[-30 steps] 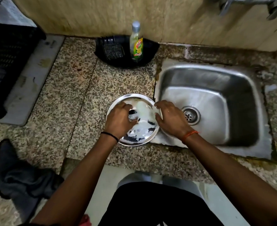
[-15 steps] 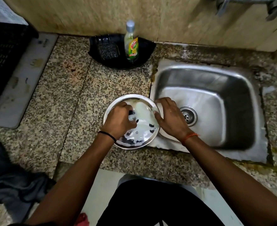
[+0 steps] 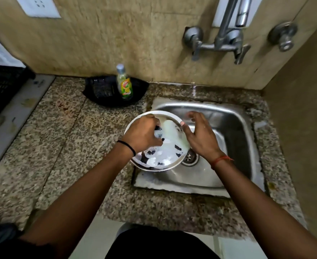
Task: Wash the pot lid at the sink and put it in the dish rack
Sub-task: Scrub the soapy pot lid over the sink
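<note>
Soapy lid (image 3: pixel 165 156) over sink's (image 3: pixel 234 118) left edge, half above surface (image 3: pixel 60 139); left grip (image 3: pixel 141 136) clenched on its knob, right grip (image 3: pixel 200 135) spread, released, thumb at rim; soap bottle (image 3: pixel 124 85) in black tray (image 3: pixel 105 90) at back edge

Beige tiled wall (image 3: pixel 116 40) carries a white socket plate (image 3: pixel 38 6) and metal tap (image 3: pixel 227 40); speckled granite counter (image 3: pixel 64 139) spans below, dimly lit.
</note>
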